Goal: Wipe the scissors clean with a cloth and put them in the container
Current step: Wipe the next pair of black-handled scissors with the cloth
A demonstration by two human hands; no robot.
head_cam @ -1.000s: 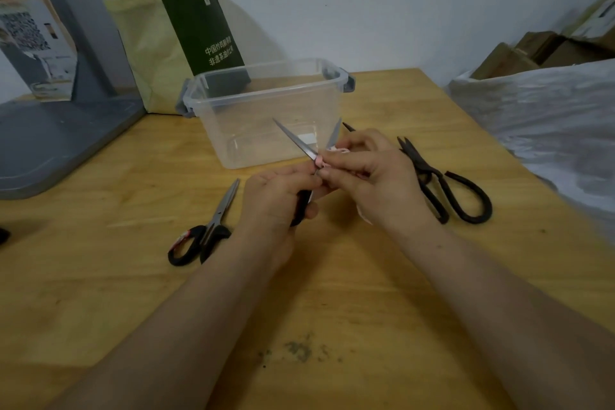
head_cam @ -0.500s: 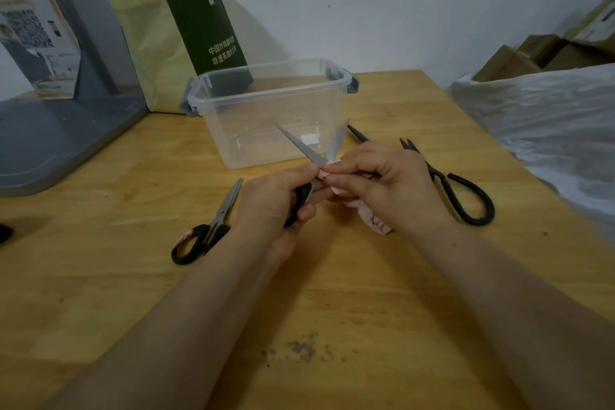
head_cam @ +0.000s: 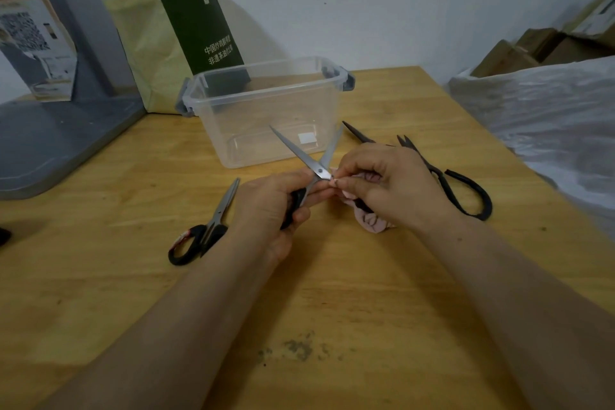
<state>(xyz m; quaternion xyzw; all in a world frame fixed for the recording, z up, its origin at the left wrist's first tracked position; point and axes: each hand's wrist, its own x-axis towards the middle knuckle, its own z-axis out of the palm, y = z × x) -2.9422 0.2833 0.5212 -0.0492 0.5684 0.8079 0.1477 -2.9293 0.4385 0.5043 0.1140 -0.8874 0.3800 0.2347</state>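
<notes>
Seen from above, a person's two hands meet over a wooden surface. The left hand has its grip curled round the black handles of a pair of scissors. They are held just above the surface, steel blades spread in a V and pointing toward a clear plastic container just behind.

The right hand has its grip pinching a pink cloth against the blades near the pivot screw. The rest of the cloth bunches under the palm.

The scissors look light and rigid. Their smooth metal could slip and the edges could cut, so the handles seem the safe place to hold, with cloth between fingers and blade. The cloth is soft and limp.

The container is open-topped with grey latches. No scissors show inside, only a small white label seen through its wall.

Two more pairs lie on the surface: a black-handled pair to the left and an all-black pair to the right.
</notes>
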